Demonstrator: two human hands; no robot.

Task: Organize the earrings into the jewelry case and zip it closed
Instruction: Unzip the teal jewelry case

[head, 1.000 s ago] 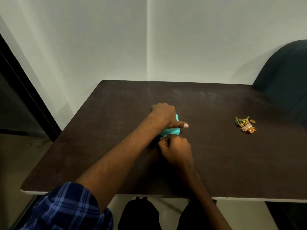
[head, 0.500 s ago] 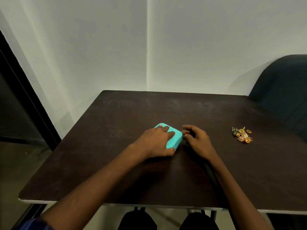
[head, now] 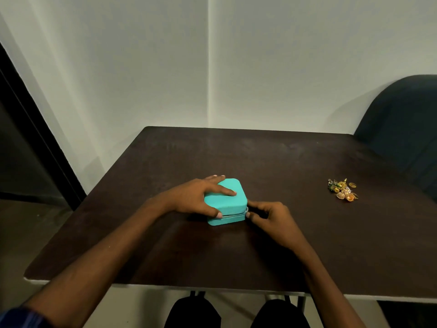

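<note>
A small turquoise jewelry case (head: pixel 233 204) sits lid-down and closed in the middle of the dark table (head: pixel 260 252), with a pale zip line running along its front side. My left hand (head: pixel 198 197) lies on top of it, fingers spread over the lid and thumb against the front. My right hand (head: pixel 269 217) is at the case's right front corner, fingertips pinched at the end of the zip line; the zip pull itself is too small to make out. A little heap of gold and green earrings (head: pixel 342 190) lies on the table far to the right.
A dark upholstered chair (head: pixel 406 129) stands at the table's right rear corner. White walls meet in a corner behind the table. A dark door frame (head: pixel 35 129) runs down the left side. My knees show below the table's front edge.
My left hand has shifted from covering the case's near side to resting on its lid. My right hand has come down to the case's right front corner and pinched there.
</note>
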